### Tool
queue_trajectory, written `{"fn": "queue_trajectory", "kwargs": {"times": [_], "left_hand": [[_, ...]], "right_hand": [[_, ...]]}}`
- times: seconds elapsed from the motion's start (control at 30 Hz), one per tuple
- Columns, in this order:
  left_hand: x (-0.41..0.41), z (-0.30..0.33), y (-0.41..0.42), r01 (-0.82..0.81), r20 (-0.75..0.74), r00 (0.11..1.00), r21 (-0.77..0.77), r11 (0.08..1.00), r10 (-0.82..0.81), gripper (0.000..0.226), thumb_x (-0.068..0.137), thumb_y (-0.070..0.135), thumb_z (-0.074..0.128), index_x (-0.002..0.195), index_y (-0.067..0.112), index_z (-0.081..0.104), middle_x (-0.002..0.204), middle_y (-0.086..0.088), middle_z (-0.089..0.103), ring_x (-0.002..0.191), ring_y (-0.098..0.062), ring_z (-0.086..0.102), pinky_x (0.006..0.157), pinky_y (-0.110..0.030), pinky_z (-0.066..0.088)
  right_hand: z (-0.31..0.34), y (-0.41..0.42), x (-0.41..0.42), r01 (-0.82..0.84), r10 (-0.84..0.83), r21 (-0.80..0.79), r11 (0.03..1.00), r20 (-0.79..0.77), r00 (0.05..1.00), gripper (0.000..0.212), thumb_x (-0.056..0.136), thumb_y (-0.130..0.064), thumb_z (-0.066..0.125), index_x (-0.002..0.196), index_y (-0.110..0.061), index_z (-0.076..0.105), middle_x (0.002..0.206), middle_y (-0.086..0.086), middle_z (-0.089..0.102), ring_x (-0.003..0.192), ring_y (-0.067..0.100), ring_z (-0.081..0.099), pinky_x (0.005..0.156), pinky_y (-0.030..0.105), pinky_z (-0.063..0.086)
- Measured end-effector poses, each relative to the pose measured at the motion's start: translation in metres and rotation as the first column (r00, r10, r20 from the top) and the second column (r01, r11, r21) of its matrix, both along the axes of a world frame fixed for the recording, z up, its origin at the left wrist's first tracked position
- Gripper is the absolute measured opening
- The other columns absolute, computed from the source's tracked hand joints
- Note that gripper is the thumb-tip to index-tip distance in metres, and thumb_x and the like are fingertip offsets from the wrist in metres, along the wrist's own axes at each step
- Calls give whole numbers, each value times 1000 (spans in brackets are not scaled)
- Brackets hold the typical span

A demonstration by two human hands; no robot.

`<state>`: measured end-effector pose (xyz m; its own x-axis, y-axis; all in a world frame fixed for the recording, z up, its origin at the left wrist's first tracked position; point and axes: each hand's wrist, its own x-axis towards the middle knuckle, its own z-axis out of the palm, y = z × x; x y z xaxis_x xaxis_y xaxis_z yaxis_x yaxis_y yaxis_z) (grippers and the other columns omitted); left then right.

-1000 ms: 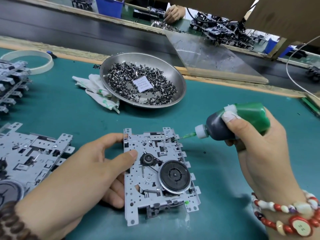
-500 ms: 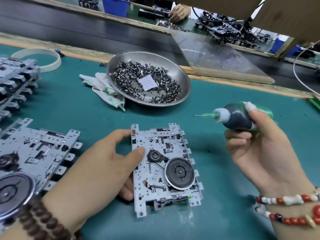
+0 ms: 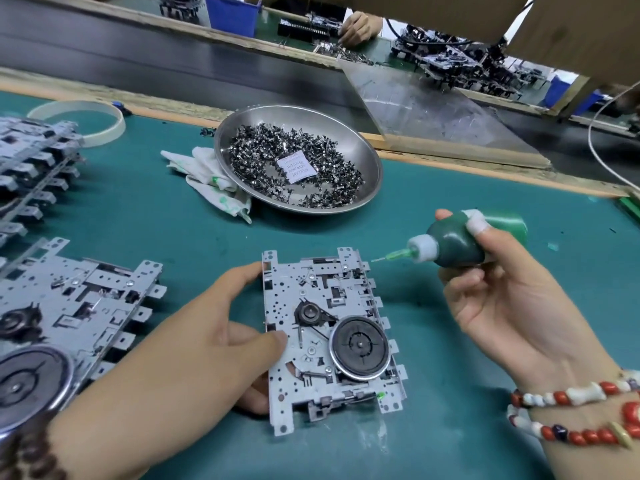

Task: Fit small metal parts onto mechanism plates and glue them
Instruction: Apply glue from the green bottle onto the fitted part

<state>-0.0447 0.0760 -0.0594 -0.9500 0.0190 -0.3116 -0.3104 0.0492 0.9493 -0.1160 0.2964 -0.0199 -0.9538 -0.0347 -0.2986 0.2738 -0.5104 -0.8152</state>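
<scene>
Plainly the work is mid-run: a teal bench mat fills most of the frame, edged at the top by a dark conveyor belt beyond which another person's hand works at a second bench. At the left edge, stacked mechanism plates and one flat plate wait or are finished; which, I cannot tell. Upper centre sits a steel bowl heaped with small metal parts and a paper slip, resting partly on a white cloth.

At centre lies the mechanism plate in hand, flywheel and pulley already on it, with a green spot at its lower right corner that looks like glue already laid. The left hand steadies it, thumb on its face, forefinger along its left edge. The right hand, centre right, has fingers curled round a green glue bottle, its needle tip just off the plate's upper right corner, not touching. I judge further dots remain.
</scene>
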Motion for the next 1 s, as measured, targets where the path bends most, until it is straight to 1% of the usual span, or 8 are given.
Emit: {"fn": "queue_trajectory", "kwargs": {"times": [0.07,0.13,0.3,0.47,0.6,0.67,0.77,1.0], "left_hand": [[0,0,0,-6,13,1000,38,999,5,46,80,23,67,103,57,46,68,-13,72,48,-21,63,44,-20,49],[0,1,1,-10,22,1000,75,997,8,46,81,20,66,103,55,47,68,-15,71,46,-20,62,42,-19,48],[-2,3,1,-34,11,999,150,988,32,51,63,18,65,98,52,52,67,-19,70,41,-21,60,37,-20,46],[-4,3,0,-94,-8,995,208,974,98,59,57,15,62,111,37,55,63,-26,66,35,-20,53,31,-19,41],[-4,3,0,-93,-15,995,236,967,99,59,58,15,66,112,38,54,63,-27,66,35,-21,53,32,-19,41],[-3,3,1,-81,-21,996,241,967,89,60,62,16,81,110,39,55,61,-25,65,36,-20,53,34,-19,42],[-2,3,2,-48,-40,998,215,975,58,56,68,25,79,113,43,51,63,-21,68,39,-18,56,37,-18,44],[2,2,3,-20,-109,994,81,997,29,55,79,16,59,120,48,42,52,-4,64,41,-13,56,45,-16,44]], "right_hand": [[1,0,1,-6,6,19,1000,6,1000,32,60,-21,65,89,-12,73,77,-7,65,55,0,45,39,5,36],[2,-2,0,5,-5,24,1000,11,1000,20,58,-20,66,74,-14,76,75,-6,63,57,1,40,39,5,35],[3,-3,2,66,-67,50,997,14,998,3,56,-19,67,54,-18,69,70,-7,58,38,2,31,39,9,38],[3,-3,4,31,-30,66,997,-11,999,8,59,-19,66,66,-19,62,91,0,72,44,2,30,35,8,32],[3,-4,5,-8,9,49,999,-31,999,14,61,-17,62,65,-20,75,85,-3,72,45,2,30,34,6,29],[3,-6,7,-39,39,17,999,-39,998,13,62,-19,62,66,-20,75,83,-3,72,43,1,33,35,6,30],[5,-12,12,-121,121,-1,993,-59,991,16,58,-24,67,70,-17,75,89,2,73,38,1,31,38,6,35],[4,-24,23,-243,300,228,943,-260,918,40,53,-46,77,86,-22,76,101,3,73,34,-2,37,46,9,43]]}}
